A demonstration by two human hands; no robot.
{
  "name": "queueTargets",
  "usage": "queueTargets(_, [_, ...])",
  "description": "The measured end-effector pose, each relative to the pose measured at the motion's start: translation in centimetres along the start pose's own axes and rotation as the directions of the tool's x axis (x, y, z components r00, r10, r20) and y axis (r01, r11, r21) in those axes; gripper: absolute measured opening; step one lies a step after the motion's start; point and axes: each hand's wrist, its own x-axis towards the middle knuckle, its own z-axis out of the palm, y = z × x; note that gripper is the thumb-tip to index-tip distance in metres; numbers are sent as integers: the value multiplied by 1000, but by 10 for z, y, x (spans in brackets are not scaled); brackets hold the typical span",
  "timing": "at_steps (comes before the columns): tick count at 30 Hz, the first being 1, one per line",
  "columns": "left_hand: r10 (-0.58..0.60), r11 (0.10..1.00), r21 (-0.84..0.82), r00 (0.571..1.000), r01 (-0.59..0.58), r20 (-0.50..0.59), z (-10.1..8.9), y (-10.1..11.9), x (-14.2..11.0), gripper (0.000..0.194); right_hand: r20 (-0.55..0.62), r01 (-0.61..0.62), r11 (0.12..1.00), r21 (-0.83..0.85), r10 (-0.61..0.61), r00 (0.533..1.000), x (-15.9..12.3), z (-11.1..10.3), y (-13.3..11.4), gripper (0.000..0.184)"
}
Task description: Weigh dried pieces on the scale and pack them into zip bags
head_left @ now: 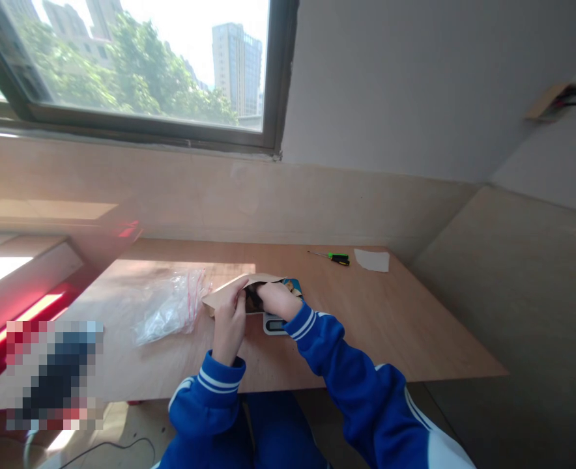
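In the head view, a kraft paper envelope (227, 293) is pinched by the curled left hand (229, 326), while the half-closed right hand (278, 301) sits at its mouth, grip hard to tell. A printed card (292, 288) is only partly covered, just above a digital scale (274, 324). Loads of plywood table (415, 326) is left to the right, with a zip bag (171, 309) just left.

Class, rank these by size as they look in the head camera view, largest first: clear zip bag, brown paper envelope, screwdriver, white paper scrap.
1. Clear zip bag and brown paper envelope: too alike to rank, the envelope being nearer the camera.
2. White paper scrap.
3. Screwdriver, slimmer though about as long.
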Motion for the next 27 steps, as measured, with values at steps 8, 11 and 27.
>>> queueTargets(8, [20, 1000, 10, 1000, -20, -2, 1, 0, 1, 34, -84, 16, 1000, -22, -18, 996, -9, 0, -1, 31])
queueTargets(11, [15, 1000, 2, 1000, -15, 3, 1, -1, 0, 34, -113, 34, 999, -25, -36, 993, -11, -1, 0, 31])
queueTargets(27, [31, 998, 56, 1000, -31, 0, -9, -3, 2, 33, -449, 279, 956, 97, -208, 869, -45, -15, -2, 23])
